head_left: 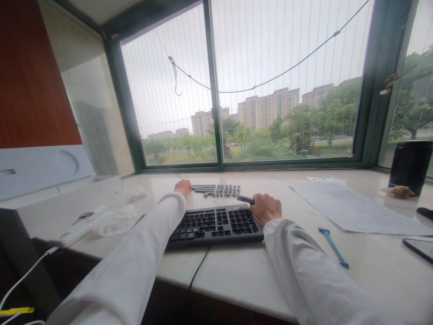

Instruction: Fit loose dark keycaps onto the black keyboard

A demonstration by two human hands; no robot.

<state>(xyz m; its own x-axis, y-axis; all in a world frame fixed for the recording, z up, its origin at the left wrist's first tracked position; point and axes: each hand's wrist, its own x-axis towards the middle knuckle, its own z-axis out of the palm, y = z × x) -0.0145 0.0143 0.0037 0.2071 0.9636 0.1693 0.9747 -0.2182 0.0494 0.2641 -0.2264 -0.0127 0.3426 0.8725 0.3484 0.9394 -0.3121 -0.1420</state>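
A black keyboard (219, 225) lies on the white counter, its key area dark with light outlines. Behind it, loose keycaps (221, 190) are laid out in rows. My left hand (183, 187) is at the left end of those rows, fingers curled down; whatever is between the fingertips is hidden. My right hand (268, 207) is closed around a short dark stick-like tool (245, 199), whose tip points left above the keyboard's upper right edge. The wrist below it is beside the keyboard's right corner.
A blue plastic tool with a forked end (333, 248) lies right of my right arm. Beyond it are printed paper sheets (348, 207), a phone (419, 248) and a black cylinder (410, 167). Crumpled plastic (117, 221) lies left. The keyboard cable (199, 268) drops over the counter's front edge.
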